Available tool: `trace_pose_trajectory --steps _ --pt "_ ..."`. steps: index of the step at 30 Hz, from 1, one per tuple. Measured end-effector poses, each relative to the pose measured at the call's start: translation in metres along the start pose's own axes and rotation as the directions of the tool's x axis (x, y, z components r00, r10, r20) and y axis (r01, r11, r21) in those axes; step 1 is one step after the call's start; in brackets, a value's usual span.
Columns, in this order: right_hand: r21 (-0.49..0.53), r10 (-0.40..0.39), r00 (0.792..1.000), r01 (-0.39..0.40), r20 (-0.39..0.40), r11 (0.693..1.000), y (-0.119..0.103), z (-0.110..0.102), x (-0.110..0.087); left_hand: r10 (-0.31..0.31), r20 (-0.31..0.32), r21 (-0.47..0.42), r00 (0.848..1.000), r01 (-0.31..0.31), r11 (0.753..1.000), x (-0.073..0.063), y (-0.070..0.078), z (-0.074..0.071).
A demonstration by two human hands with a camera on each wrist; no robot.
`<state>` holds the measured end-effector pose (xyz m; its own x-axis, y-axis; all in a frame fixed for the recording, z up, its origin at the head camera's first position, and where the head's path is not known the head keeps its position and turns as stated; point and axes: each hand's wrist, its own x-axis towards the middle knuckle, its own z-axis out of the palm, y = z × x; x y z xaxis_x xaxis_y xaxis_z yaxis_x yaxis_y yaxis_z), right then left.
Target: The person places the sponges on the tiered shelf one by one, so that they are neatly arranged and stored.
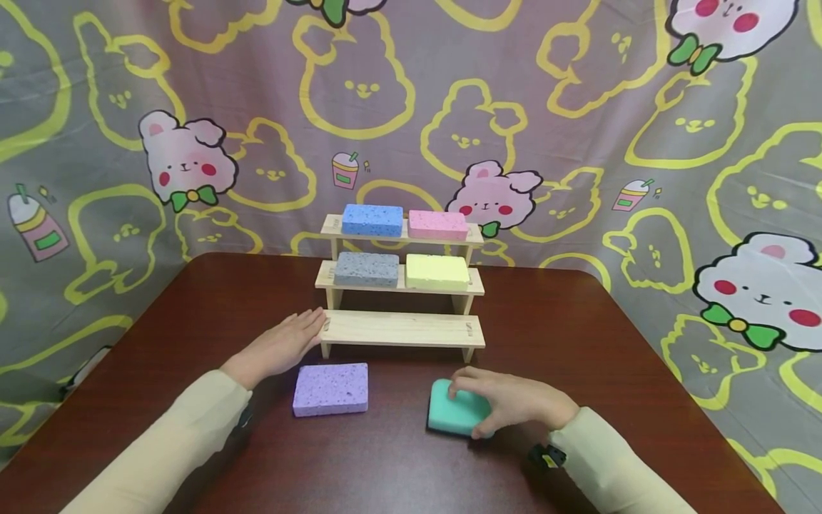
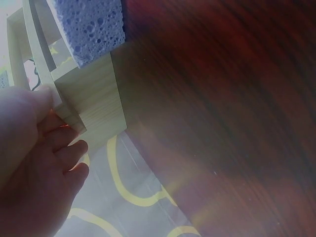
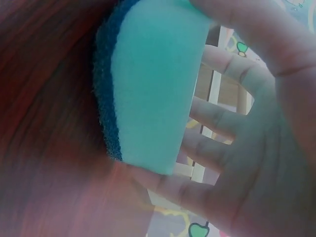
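My left hand (image 1: pixel 282 345) holds the left end of a light wooden three-step rack (image 1: pixel 398 328) at its lowest step. In the left wrist view the thumb and fingers lie on either side of that step's end (image 2: pixel 71 118). My right hand (image 1: pixel 516 401) grips a green sponge (image 1: pixel 457 408) with a dark scouring layer underneath, thumb at its near edge and fingers at its far side. The right wrist view shows the sponge's dark blue scouring layer (image 3: pixel 106 94) facing the tabletop. A purple sponge (image 1: pixel 330 389) lies flat in front of the rack's left side.
On the top step sit a blue sponge (image 1: pixel 372 220) and a pink sponge (image 1: pixel 438 225). The middle step bears a grey sponge (image 1: pixel 367 269) and a yellow sponge (image 1: pixel 437 273). Behind the dark brown table (image 1: pixel 257 457) hangs a patterned curtain (image 1: pixel 398 78).
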<state>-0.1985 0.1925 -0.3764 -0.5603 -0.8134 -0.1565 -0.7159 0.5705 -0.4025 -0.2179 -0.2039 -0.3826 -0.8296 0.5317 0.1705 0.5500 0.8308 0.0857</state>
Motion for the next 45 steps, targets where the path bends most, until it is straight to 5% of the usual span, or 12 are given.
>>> trace_pose_trajectory --steps 21,45 --pt "-0.131 -0.099 0.99 0.086 -0.099 0.988 0.0 -0.01 0.002 -0.002 -0.003 0.003 1.0 0.002 1.0 0.0 0.0 0.0" --pt "-0.224 -0.194 0.947 0.137 -0.257 0.965 -0.009 -0.04 0.021 0.002 -0.001 0.004 1.0 -0.002 1.0 -0.001 0.001 0.0"
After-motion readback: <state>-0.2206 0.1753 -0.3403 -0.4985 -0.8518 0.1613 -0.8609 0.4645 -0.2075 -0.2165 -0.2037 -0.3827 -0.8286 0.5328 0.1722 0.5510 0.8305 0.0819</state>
